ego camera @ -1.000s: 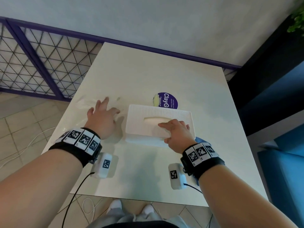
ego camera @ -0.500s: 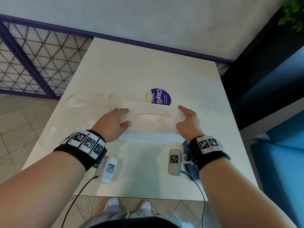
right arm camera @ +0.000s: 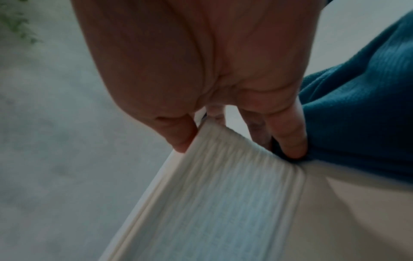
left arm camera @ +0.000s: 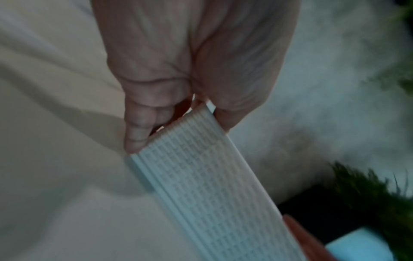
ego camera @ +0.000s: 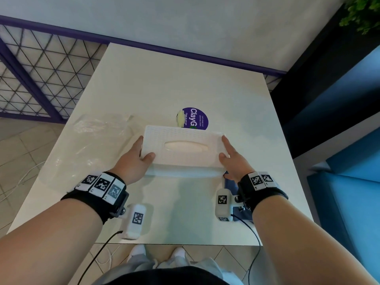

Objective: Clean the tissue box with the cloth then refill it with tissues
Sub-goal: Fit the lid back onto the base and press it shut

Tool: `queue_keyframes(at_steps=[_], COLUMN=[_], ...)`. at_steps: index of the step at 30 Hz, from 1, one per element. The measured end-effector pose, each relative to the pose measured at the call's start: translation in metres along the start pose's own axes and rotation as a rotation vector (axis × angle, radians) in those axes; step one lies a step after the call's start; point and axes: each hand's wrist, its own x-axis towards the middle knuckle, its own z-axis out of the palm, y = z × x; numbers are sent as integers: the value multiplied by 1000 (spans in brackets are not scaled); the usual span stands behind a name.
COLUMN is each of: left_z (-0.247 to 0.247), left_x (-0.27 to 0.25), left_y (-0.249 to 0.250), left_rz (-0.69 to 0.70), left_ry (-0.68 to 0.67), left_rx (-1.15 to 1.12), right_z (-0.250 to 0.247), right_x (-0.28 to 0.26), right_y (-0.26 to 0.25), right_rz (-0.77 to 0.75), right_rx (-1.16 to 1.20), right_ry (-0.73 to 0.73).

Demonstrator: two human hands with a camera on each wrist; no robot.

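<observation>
The white ribbed tissue box (ego camera: 185,151) lies in the middle of the table, its oval slot facing up. My left hand (ego camera: 145,149) grips its left end, thumb on the top and fingers down the side. My right hand (ego camera: 225,149) grips the right end the same way. In the left wrist view my left hand (left arm camera: 178,123) pinches the edge of the box (left arm camera: 212,185). In the right wrist view my right hand (right arm camera: 234,139) clasps the box (right arm camera: 212,194), with the blue cloth (right arm camera: 357,106) bunched right beside my little finger. The cloth (ego camera: 229,183) peeks out under my right wrist.
A crumpled clear plastic wrapper (ego camera: 98,130) lies left of the box. Just behind the box are a purple round sticker (ego camera: 198,119) and a small yellowish piece (ego camera: 181,119). The white table (ego camera: 185,79) ends at a wall; blue seating (ego camera: 349,192) stands to the right.
A second ago my left hand lay flat on the table and my right hand rested on top of the box. Both hands have moved to the box's ends and gripped it.
</observation>
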Motion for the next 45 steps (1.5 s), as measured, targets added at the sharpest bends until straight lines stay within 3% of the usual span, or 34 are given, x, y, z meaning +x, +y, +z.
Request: queue_keyframes(at_steps=[4,10,14,23,27,34,39,45], left_z=[0,0,-2,-4,-4,-8,-7,-7], left_x=[-1,-4,2,-2,-6,-9,-5,0], left_y=[5,24,37,56,58,56,51,45], left_rz=[12,161,136,83,81,88,109,116], left_ry=[-50,-43,-102,-149,-150,-188,-171,-177], left_rx=[125,776,970,941,878,825,810,786], right_z=[3,-6,-3,15,50,91,89,80], right_x=[3,7,11,11,-2,20,31,27], right_y=[-4,-17,-23,-32,-43,-52,-62,-68], right_rz=[-42,4,-20,8,-182,-104,0,8], right_rx=[-149,-390,-492,-644,-421,-511,-498,-431], right_ry=[-21,-44,7,112,290,212,157,124])
